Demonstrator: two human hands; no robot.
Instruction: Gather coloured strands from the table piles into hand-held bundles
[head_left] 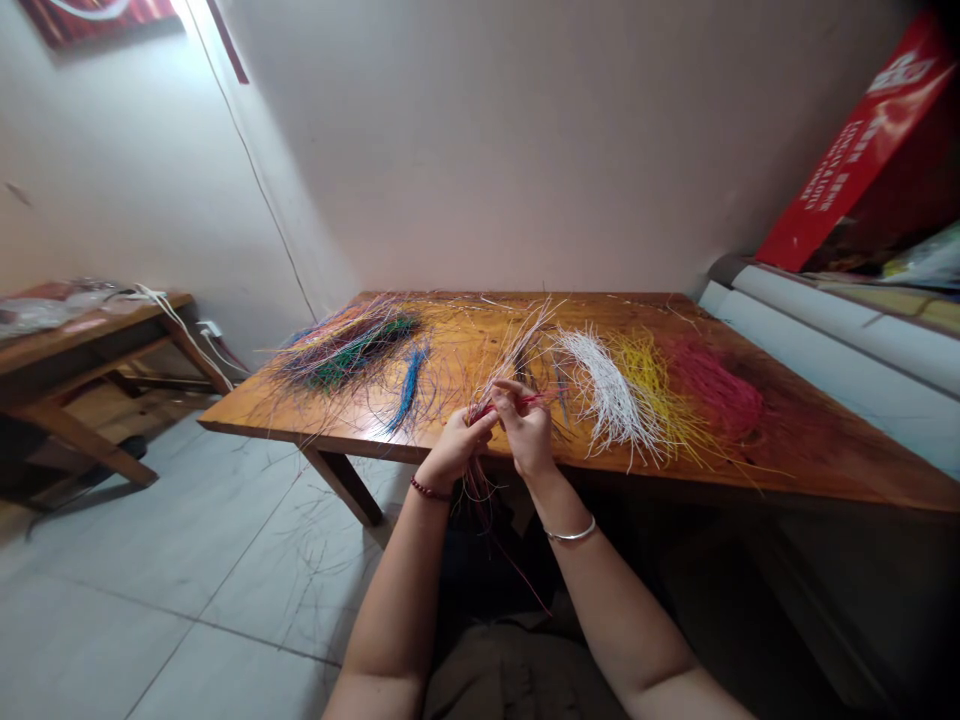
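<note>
My left hand is closed around a bundle of thin wires in pale and reddish colours. The bundle fans out above the fist, and loose ends hang below it. Close beside it, my right hand pinches red strands between thumb and fingers, near the top of the left fist. Both hands are at the front edge of the wooden table. Just right of them lies a pile of white wires; to the left is a small blue bunch.
Yellow wires and a magenta pile lie to the right. A large mixed heap with green strands covers the table's left end. A red box leans at the far right. Another wooden table with cables stands left.
</note>
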